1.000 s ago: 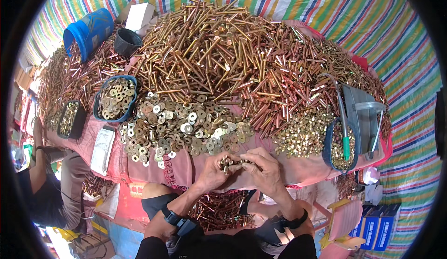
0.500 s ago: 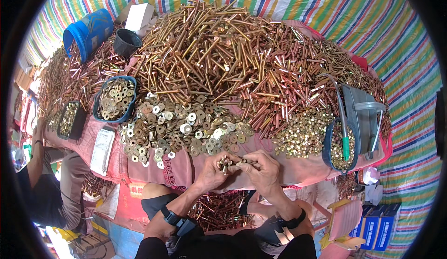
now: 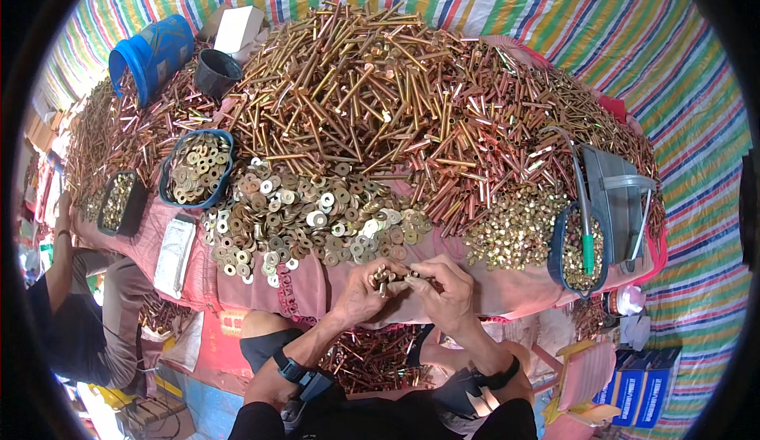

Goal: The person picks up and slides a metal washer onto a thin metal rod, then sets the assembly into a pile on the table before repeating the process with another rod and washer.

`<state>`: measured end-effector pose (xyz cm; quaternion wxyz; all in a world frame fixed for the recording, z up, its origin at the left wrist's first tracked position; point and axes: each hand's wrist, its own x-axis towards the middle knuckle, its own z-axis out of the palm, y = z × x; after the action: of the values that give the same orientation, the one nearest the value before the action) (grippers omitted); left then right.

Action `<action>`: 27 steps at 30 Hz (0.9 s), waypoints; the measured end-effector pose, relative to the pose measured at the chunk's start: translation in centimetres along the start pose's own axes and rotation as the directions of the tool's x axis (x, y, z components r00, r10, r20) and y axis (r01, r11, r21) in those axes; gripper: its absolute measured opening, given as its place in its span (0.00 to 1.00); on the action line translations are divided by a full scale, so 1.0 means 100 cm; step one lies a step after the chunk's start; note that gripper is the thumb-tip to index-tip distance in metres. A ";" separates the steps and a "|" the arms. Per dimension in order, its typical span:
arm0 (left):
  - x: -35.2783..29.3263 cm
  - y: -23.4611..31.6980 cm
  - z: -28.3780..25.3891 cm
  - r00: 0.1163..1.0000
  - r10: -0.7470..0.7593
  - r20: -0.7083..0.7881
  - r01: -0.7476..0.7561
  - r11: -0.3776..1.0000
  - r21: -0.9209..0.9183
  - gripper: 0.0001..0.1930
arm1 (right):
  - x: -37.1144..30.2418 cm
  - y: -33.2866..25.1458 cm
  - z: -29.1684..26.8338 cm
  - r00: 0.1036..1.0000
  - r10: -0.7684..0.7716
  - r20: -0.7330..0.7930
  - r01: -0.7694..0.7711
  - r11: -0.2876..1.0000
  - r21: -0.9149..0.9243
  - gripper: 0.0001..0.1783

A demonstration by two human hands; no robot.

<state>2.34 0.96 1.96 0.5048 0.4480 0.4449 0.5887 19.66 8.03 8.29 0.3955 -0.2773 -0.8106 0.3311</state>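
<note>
Close in front of me, my left hand (image 3: 362,296) is closed round a small bunch of brass-coloured bolts (image 3: 383,283). My right hand (image 3: 447,292) meets it, thumb and fingers pinched on the end of one bolt; any small part between those fingertips is too small to make out. Both hands are over the near edge of the pink cloth (image 3: 507,288). Just beyond lie a heap of flat washers (image 3: 305,210) and, to the right, a heap of small nuts (image 3: 514,230). A large mound of bolts and metal sleeves (image 3: 356,92) rises behind them.
A blue basin of washers (image 3: 164,191) and a dark tray of nuts (image 3: 133,225) sit left. At right, a blue basket of nuts (image 3: 560,272) holds a green-handled tool (image 3: 587,252). A blue bucket (image 3: 142,68) lies tipped back left. Another person's arm (image 3: 61,270) shows far left.
My right fingers have shifted very slightly at the bolt's end. My left hand keeps the bunch in the same place.
</note>
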 end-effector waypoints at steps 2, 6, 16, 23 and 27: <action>0.000 0.000 -0.001 1.000 0.019 0.001 -0.019 1.000 0.010 0.08 | 0.000 0.001 0.001 1.000 -0.007 -0.005 0.007 0.999 -0.031 0.12; 0.000 -0.003 -0.001 0.999 0.042 0.005 -0.042 0.999 0.025 0.09 | 0.001 0.001 0.000 1.000 0.009 0.014 -0.009 1.000 -0.008 0.12; 0.001 0.001 -0.004 1.000 0.003 0.031 -0.005 0.998 0.063 0.08 | 0.004 0.001 -0.007 0.996 -0.020 0.087 0.016 0.999 0.049 0.11; 0.004 -0.005 -0.003 0.998 0.060 0.013 -0.060 0.996 0.059 0.07 | -0.001 0.001 0.002 0.999 0.042 0.015 -0.042 0.999 -0.009 0.15; 0.004 -0.003 -0.005 1.000 0.028 0.011 -0.028 0.996 0.090 0.06 | 0.001 -0.002 -0.001 0.987 0.143 0.079 -0.150 0.984 0.093 0.17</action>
<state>1.90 1.35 1.59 0.4780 0.4792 0.4622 0.5729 19.64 8.03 8.51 0.3539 -0.3041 -0.7844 0.4086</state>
